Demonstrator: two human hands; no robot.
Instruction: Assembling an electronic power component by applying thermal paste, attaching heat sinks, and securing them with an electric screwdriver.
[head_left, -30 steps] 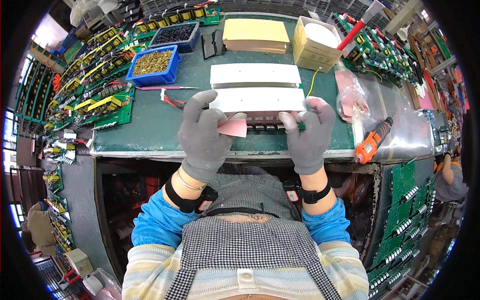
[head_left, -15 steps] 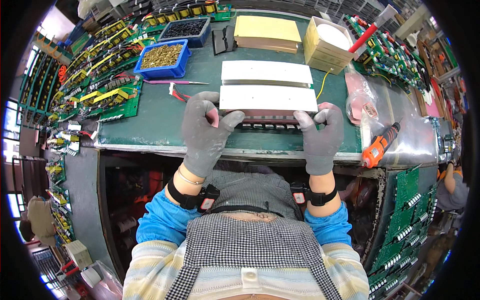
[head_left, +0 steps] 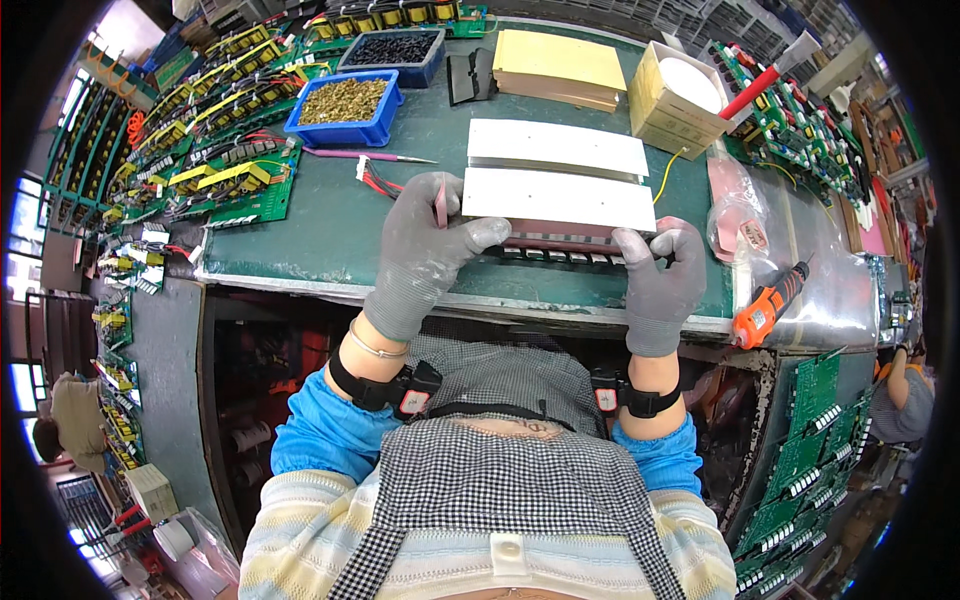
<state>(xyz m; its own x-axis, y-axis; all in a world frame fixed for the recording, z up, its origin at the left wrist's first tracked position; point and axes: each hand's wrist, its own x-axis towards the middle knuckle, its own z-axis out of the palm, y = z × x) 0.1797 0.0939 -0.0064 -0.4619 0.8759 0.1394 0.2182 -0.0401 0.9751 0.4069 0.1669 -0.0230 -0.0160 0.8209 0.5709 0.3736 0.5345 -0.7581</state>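
Note:
My left hand [head_left: 425, 250] and my right hand [head_left: 662, 280], both in grey gloves, grip the two ends of a long white metal bar [head_left: 560, 198] with a row of small dark parts along its near edge. The bar lies on the green bench mat [head_left: 330, 230], close to the front edge. A thin pink strip [head_left: 441, 205] sticks up between the fingers of my left hand. A second white bar [head_left: 555, 150] lies just behind the first one.
A blue bin of brass-coloured parts [head_left: 345, 105], a darker bin of black parts [head_left: 390, 48], a yellow sheet stack [head_left: 560, 65] and a cardboard box [head_left: 675, 95] stand at the back. Green circuit boards [head_left: 215, 170] crowd the left. An orange electric screwdriver [head_left: 765, 310] lies at the right.
The pink strip has moved from in front of the bar up into my left hand. Both hands have closed on the bar's ends.

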